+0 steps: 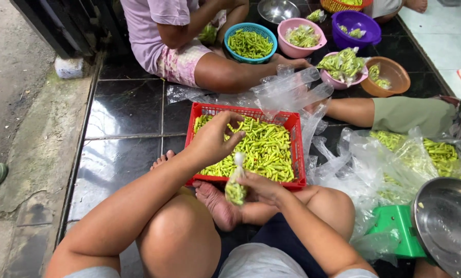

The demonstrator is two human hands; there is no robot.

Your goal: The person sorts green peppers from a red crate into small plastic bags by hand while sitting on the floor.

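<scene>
A red plastic basket full of green chillies sits on the black tiled floor in front of my knees. My left hand hovers over the chillies and pinches the twisted top of a small clear plastic bag of chillies. My right hand cups the same bag from the side, at the basket's near rim. The bag hangs upright between both hands, above my bare foot.
Another person sits across the basket, with a blue basket, pink bowl, purple bowl and brown bowl of chillies. Loose clear bags lie behind. A big bag of chillies, green scale and steel pan stand right.
</scene>
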